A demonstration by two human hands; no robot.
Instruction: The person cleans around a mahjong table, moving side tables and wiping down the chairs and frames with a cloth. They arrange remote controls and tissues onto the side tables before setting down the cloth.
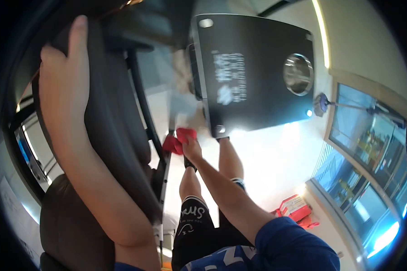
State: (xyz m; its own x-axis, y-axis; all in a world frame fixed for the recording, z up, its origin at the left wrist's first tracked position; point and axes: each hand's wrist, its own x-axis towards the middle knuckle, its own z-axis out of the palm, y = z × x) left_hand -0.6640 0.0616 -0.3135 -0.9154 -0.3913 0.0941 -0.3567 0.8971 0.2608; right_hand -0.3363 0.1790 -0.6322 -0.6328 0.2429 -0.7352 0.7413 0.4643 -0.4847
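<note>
On the left, my left hand (63, 86) rests against a dark padded backrest (115, 108). Its thumb lies straight along the padding; the other fingers bend over the edge and are mostly hidden. My right hand (193, 150) reaches down in the middle, its fingers closed on a red cloth (185, 135). The cloth is bunched up beside a narrow dark frame edge (165, 169) of the seat.
A black panel (262, 90) with white lettering and a round metal cup holder (298, 74) stands ahead. Beyond it, a mop (322, 105) leans near glass doors (362, 117). A red box (295, 207) sits at right. A dark rounded cushion (74, 221) lies lower left.
</note>
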